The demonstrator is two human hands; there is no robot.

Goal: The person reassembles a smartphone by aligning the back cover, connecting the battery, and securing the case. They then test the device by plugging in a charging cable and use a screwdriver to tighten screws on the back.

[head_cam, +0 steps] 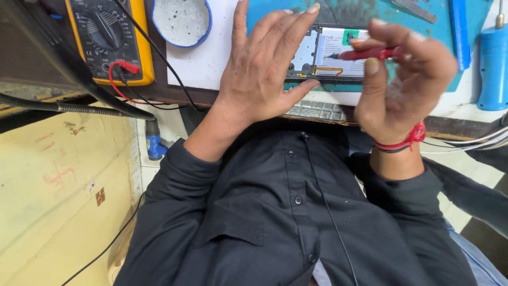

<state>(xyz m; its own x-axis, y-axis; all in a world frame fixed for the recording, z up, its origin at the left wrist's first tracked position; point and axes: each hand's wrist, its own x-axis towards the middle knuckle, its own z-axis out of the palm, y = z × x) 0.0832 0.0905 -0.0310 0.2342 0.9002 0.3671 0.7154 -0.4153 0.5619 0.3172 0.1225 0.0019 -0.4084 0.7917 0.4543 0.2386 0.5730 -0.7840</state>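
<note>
Fingers (275, 32) of the left hand (259, 74) are spread wide and laid flat over the left end of an opened phone (328, 53), with the thumb hooked along its near edge, so they pin it down and grip nothing. The right hand (402, 79) pinches a slim red screwdriver (370, 53) between thumb and forefinger, the other fingers curled loosely above it. The dark tip points left and rests on or just above the phone's pale inner plate, near a small green patch; I cannot tell if it touches.

The phone lies with its back off on a teal mat (465, 21) at the near edge of the surface (201, 66), directly in front of the person's chest.

1 risk, as I judge it, is the tip skating off its mark: the tool is held almost level with the phone, so a push could slide it across the plate and scratch an orange strip (329, 69) just below. Another is the phone shifting, since only its left end is pressed down and it sits close to the surface's edge.

Both wrists are bent back, palms turned away from the camera, and both forearms rise from black sleeves. A red thread band (410, 139) circles the right wrist. A yellow multimeter (108, 37) and a round white dish (181, 18) stand well apart to the left.
</note>
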